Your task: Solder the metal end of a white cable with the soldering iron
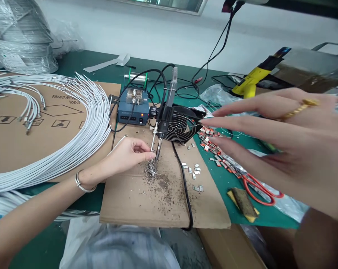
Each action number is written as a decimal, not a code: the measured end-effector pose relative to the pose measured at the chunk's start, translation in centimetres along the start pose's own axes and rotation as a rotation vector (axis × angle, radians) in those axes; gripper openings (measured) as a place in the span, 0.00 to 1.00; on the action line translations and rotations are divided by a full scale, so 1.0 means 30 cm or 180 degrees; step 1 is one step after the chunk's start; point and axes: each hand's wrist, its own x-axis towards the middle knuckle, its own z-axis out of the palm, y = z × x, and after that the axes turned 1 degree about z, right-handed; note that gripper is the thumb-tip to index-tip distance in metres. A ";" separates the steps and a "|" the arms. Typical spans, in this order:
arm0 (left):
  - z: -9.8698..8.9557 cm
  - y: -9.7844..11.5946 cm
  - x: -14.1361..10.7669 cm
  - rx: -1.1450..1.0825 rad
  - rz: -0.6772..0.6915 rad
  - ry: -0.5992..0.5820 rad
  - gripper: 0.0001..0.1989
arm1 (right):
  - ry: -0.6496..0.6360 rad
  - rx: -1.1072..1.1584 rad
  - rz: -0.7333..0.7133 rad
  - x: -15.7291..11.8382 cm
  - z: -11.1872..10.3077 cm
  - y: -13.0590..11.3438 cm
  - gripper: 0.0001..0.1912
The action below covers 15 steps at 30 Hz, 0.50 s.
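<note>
A cardboard sheet lies on a green table, its front edge overhanging the table edge, with bare cardboard open toward the viewer. The left hand pinches a thin white cable end at the tip of one soldering iron, which stands over grey solder debris. The right hand hovers empty, fingers spread, above a heap of small metal connectors. One pair of red scissors lies just right of the sheet, and one black fan stands behind the iron.
</note>
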 end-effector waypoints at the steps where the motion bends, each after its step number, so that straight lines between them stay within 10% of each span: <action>1: 0.001 -0.002 -0.001 -0.0041 0.0006 -0.0005 0.16 | -0.0027 0.0028 0.0104 -0.026 -0.007 0.004 0.09; 15: 0.025 -0.031 -0.017 0.0273 -0.0161 0.0045 0.18 | 0.0048 -0.0063 0.1246 -0.286 -0.012 0.012 0.18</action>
